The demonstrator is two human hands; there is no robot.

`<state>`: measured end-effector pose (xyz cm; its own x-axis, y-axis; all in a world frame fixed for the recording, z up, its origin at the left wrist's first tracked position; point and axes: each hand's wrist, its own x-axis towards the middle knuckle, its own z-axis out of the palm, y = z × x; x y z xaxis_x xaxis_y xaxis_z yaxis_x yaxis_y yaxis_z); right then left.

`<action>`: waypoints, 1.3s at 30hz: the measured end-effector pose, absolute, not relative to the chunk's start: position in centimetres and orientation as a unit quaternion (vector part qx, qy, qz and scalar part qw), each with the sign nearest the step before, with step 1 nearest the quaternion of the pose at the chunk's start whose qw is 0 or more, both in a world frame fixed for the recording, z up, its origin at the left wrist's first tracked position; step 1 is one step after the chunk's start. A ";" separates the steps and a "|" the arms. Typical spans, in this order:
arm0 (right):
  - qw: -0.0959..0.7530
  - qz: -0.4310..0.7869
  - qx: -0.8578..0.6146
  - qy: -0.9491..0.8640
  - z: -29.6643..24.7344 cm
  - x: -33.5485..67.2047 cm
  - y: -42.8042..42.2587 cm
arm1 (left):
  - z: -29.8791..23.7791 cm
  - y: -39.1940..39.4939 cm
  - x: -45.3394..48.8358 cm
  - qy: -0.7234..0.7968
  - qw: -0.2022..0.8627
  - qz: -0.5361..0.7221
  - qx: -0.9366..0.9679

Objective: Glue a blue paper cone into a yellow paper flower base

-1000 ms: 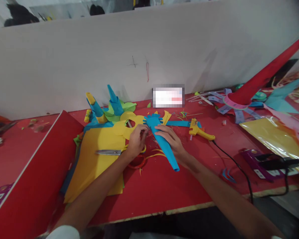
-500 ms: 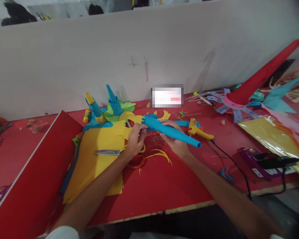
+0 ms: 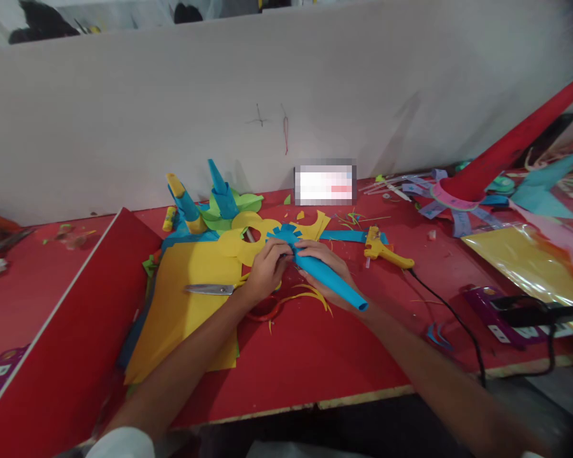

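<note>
A blue paper cone (image 3: 333, 284) with a fringed, splayed wide end is held above the red table, its narrow end toward me and to the right. My right hand (image 3: 329, 266) wraps around the cone near the fringe. Fingers of my left hand (image 3: 268, 268) are closed at the base of the fringe, pinching the paper there. Beneath and left of my left hand lie scissors (image 3: 211, 289) on yellow paper sheets (image 3: 181, 324). Just beyond that hand is a yellow paper cut-out (image 3: 236, 245) with rounded petals.
A yellow glue gun (image 3: 389, 253) with a black cord lies to the right. Blue paper cones (image 3: 224, 200) with green petals stand at the back left. A red board (image 3: 71, 324) rises on the left, and a large red cone (image 3: 510, 149) on the right. Paper scraps (image 3: 312, 296) lie near the hands.
The cone's narrow end has swung toward me and left, and its fringe now opens outward. Both hands have come closer together at the fringed end.
</note>
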<state>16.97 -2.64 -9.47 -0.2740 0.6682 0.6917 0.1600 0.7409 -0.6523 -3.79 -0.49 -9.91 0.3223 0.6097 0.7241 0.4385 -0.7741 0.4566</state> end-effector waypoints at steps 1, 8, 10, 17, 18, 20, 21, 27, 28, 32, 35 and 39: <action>0.538 0.237 -0.272 -0.762 -9.5 17.0 -2.6 | -10.0 -0.5 -3.8 0.324 0.090 0.478 0.812; 0.564 0.266 -0.276 -0.732 -9.2 16.9 -2.5 | -10.4 -0.3 -3.9 0.355 0.115 0.509 0.776; 0.573 0.286 -0.301 -0.707 -8.9 17.2 -2.4 | -10.7 0.0 -4.0 0.394 0.132 0.546 0.727; 0.662 0.377 -0.329 -0.558 -9.6 18.6 -0.2 | -11.9 1.6 -5.0 0.488 0.158 0.608 0.606; 0.666 0.398 -0.328 -0.539 -9.9 18.8 0.1 | -11.9 1.8 -5.1 0.491 0.160 0.614 0.596; 0.667 0.439 -0.331 -0.503 -10.4 19.1 0.6 | -11.8 2.1 -5.2 0.496 0.176 0.623 0.578; 0.672 0.458 -0.332 -0.477 -10.5 19.1 0.7 | -11.7 2.2 -5.2 0.499 0.187 0.624 0.572; 0.704 0.560 -0.318 -0.300 -9.8 18.9 0.2 | -10.6 1.9 -4.7 0.492 0.278 0.618 0.546; 0.701 0.573 -0.313 -0.288 -9.6 18.8 0.2 | -10.5 1.8 -4.7 0.488 0.289 0.620 0.542; 0.677 0.620 -0.290 -0.270 -9.2 18.9 0.2 | -10.3 1.6 -4.7 0.467 0.320 0.625 0.537; 0.666 0.645 -0.270 -0.259 -9.3 19.0 0.1 | -10.3 1.4 -4.8 0.455 0.342 0.610 0.551; 0.643 0.664 -0.271 -0.268 -9.6 19.2 -0.1 | -10.2 1.2 -4.7 0.450 0.332 0.579 0.593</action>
<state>19.17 -0.10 -9.56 -0.0258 0.9996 -0.0151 -0.7089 -0.0290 -0.7047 -4.66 1.18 -10.17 -0.0748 0.9188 0.3876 0.1493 -0.3740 0.9154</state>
